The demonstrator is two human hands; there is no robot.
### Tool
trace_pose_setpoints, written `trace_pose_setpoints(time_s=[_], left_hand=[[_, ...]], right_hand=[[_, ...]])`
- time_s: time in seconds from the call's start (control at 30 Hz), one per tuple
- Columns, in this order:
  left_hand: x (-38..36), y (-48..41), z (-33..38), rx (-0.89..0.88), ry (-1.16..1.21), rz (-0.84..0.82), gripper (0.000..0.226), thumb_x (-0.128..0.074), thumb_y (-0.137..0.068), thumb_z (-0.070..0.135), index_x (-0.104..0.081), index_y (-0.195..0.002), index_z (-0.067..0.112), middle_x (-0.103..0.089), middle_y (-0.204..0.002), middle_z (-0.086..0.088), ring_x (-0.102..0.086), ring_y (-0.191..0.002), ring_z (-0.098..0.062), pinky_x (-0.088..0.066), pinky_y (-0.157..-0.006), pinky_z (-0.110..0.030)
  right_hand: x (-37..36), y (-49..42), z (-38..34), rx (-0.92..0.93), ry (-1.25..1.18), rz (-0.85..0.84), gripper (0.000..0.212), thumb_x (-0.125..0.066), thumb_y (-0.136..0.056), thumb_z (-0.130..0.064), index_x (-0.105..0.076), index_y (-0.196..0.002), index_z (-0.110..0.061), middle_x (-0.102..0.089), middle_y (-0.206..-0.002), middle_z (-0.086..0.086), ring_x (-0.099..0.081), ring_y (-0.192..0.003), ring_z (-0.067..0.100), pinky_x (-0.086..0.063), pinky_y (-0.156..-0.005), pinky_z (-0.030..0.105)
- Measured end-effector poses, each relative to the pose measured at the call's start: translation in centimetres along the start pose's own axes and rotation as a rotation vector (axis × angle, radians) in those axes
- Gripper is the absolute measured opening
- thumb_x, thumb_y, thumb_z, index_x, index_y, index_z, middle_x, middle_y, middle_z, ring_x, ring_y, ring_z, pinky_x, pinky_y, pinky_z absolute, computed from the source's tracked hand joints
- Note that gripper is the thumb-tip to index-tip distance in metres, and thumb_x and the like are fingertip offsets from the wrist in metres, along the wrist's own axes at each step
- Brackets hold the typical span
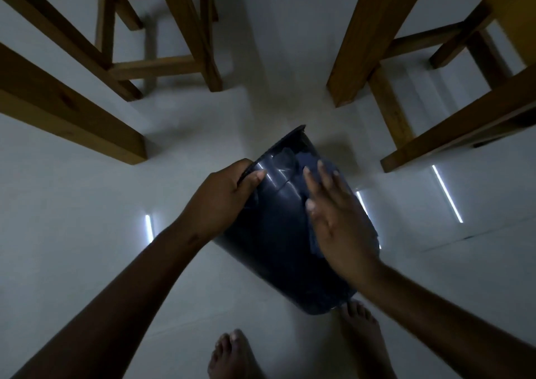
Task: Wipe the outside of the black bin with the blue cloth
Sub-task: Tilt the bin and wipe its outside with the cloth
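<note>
Two bare feet (232, 355) are standing on the pale floor (87, 233) nearest the viewer, the right one just beside the black bin (278, 233). The bin is tilting, rim away. The left hand (223, 199) is gripping its rim, fingers curled, thumb on the outer wall. The right hand (339, 219) is lying flat and spread, pressing the blue cloth (313, 158) against the bin's side; cloth is showing beyond the fingertips. Beyond the bin, wooden furniture legs (359, 36) are standing.
</note>
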State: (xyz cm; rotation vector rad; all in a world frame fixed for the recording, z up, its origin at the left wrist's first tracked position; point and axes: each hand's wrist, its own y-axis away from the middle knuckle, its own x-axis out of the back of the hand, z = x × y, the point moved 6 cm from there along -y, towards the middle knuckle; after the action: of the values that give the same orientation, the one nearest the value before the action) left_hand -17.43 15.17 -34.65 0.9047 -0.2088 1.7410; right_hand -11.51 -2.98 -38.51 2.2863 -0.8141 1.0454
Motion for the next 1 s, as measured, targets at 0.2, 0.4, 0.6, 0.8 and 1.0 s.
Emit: trace_pose_setpoints(time_s=[0.2,0.4,0.6,0.8,1.0], left_hand=[[-0.3,-0.8,0.3,-0.048,0.071,-0.060,0.016,-0.042,-0.098,0.038,-0.053,-0.088,0.032,-0.061,-0.077,0.013,-0.058,-0.071,0.007,-0.041,-0.060,-0.006],[-0.1,1.0,-1.8,0.005,0.029,0.008,0.027,-0.038,-0.099,0.040,-0.049,-0.075,0.032,-0.060,-0.069,0.010,-0.058,-0.066,-0.001,-0.040,-0.057,-0.013],[0.0,0.4,-0.2,-0.066,0.028,0.082,0.031,-0.041,-0.100,0.036,-0.050,-0.071,0.031,-0.057,-0.065,0.012,-0.055,-0.061,0.004,-0.037,-0.056,-0.005],[0.5,-0.1,-0.2,-0.023,0.053,0.028,0.030,-0.038,-0.099,0.040,-0.054,-0.076,0.031,-0.057,-0.067,0.015,-0.055,-0.064,0.011,-0.037,-0.058,0.000],[0.4,-0.6,-0.2,-0.038,0.043,0.002,0.033,-0.038,-0.099,0.042,-0.050,-0.069,0.036,-0.057,-0.065,0.014,-0.055,-0.062,0.013,-0.038,-0.058,-0.003]], right_hand=[[-1.7,1.6,-2.4,0.290,0.335,-0.011,0.052,-0.024,-0.098,-0.037,-0.008,-0.147,-0.038,-0.003,-0.160,-0.005,0.002,-0.147,0.027,-0.011,-0.116,0.050],[1.9,-2.0,1.2,0.021,0.029,0.059,0.050,-0.017,-0.099,-0.041,-0.006,-0.147,-0.039,-0.002,-0.160,-0.008,0.005,-0.147,0.018,-0.016,-0.117,0.047],[-2.0,2.6,-3.2,0.295,0.344,-0.014,0.054,-0.027,-0.098,-0.036,-0.008,-0.149,-0.037,-0.004,-0.160,-0.002,0.003,-0.146,0.030,-0.011,-0.115,0.052],[0.5,-1.1,0.1,0.001,-0.127,0.022,0.050,-0.022,-0.098,-0.042,-0.014,-0.147,-0.039,-0.009,-0.160,-0.008,-0.005,-0.147,0.020,-0.024,-0.115,0.050],[-2.9,3.7,-3.8,0.370,0.309,-0.041,0.055,-0.031,-0.096,-0.038,-0.009,-0.147,-0.039,-0.002,-0.160,-0.006,0.004,-0.146,0.030,-0.009,-0.115,0.049]])
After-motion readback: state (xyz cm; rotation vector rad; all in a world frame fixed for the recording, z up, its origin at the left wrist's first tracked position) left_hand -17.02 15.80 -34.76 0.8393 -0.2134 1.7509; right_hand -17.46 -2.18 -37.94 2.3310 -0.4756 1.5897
